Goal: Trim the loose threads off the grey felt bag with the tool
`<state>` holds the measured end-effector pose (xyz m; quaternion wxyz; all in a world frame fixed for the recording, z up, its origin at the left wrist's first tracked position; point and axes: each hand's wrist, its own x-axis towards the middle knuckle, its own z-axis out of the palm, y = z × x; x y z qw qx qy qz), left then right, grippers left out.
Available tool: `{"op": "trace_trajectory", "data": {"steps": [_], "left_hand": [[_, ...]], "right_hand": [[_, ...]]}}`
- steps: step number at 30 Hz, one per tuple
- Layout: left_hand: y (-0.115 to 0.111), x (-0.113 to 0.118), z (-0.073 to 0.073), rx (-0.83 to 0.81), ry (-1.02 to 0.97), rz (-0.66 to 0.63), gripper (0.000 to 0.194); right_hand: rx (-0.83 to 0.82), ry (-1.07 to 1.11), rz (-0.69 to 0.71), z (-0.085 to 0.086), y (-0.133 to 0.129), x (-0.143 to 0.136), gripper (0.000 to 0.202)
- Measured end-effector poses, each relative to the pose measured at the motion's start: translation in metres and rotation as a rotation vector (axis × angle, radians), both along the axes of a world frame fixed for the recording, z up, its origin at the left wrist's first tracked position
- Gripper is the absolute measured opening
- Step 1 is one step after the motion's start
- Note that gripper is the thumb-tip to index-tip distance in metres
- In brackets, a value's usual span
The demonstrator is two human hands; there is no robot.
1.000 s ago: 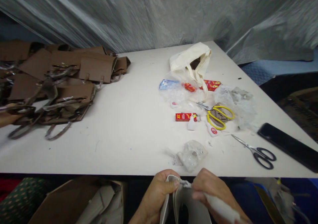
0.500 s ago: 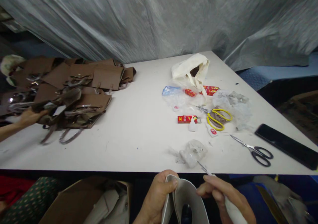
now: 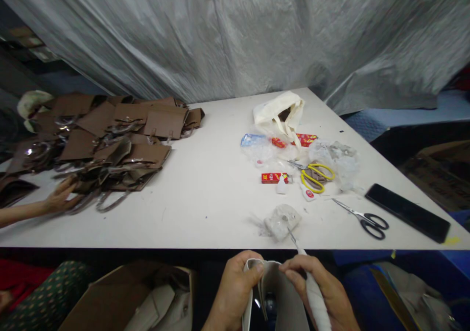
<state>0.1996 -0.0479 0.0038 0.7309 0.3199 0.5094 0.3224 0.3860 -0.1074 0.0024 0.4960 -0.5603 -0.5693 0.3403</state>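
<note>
1. Far left of the hands, a co-worker's hand (image 3: pixel 60 199) touches the brown bags (image 3: pixel 110 135) on the table (image 3: pixel 205 194).
2. Left hand (image 3: pixel 235 292) pinches the pale bag (image 3: pixel 273 296) at its top edge, below the table's near edge.
3. Right hand (image 3: pixel 323 292) grips a white-handled tool (image 3: pixel 308 277) beside that edge; the work looks mid-step, calling for steady aim.

Just ahead of the right hand (image 3: pixel 323 292), a crumpled plastic bag (image 3: pixel 282 221) is lying in the way, with black scissors (image 3: pixel 363 217), glue bottles (image 3: pixel 282 186) and yellow scissors (image 3: pixel 315 175) crowding beyond. Ahead-left of the left hand (image 3: pixel 231 292), bare table (image 3: pixel 205 194) is lying open up to the brown bags (image 3: pixel 110 135), where another person's hand (image 3: pixel 60 199) is resting.
</note>
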Motion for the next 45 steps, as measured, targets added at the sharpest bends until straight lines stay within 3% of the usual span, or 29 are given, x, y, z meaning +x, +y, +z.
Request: {"op": "trace_trajectory", "data": {"steps": [6, 11, 16, 20, 24, 28, 33, 41, 45], "left_hand": [[-0.004, 0.002, 0.013, 0.101, 0.167, 0.021, 0.044], [-0.005, -0.002, 0.014, 0.103, 0.17, 0.012, 0.04], [-0.007, -0.006, 0.015, 0.081, 0.13, 0.006, 0.041], [-0.006, -0.006, 0.024, 0.109, 0.145, -0.031, 0.031], [-0.01, -0.003, 0.031, 0.121, 0.122, -0.059, 0.029], [-0.019, -0.002, 0.024, 0.119, 0.041, -0.046, 0.035], [-0.032, -0.003, 0.015, 0.141, 0.004, -0.067, 0.037], [-0.054, -0.013, 0.034, 0.08, -0.327, -0.066, 0.03], [-0.06, -0.022, 0.032, 0.136, -0.381, -0.136, 0.039]], "right_hand": [[-0.017, -0.031, 0.027, 0.0, -0.002, -0.005, 0.012], [0.006, -0.069, 0.036, -0.006, -0.004, -0.007, 0.021], [0.079, -0.097, 0.021, 0.001, -0.001, -0.01, 0.024], [0.085, -0.085, 0.019, 0.006, 0.003, -0.016, 0.033], [-0.004, -0.063, 0.067, 0.009, 0.006, -0.021, 0.028], [-0.142, -0.059, 0.117, 0.015, 0.004, -0.023, 0.018], [-0.197, -0.031, 0.087, 0.025, -0.008, -0.025, 0.017], [-0.131, -0.108, 0.096, 0.041, -0.046, -0.021, 0.011], [-0.087, -0.153, 0.073, 0.041, -0.066, -0.019, 0.015]]}}
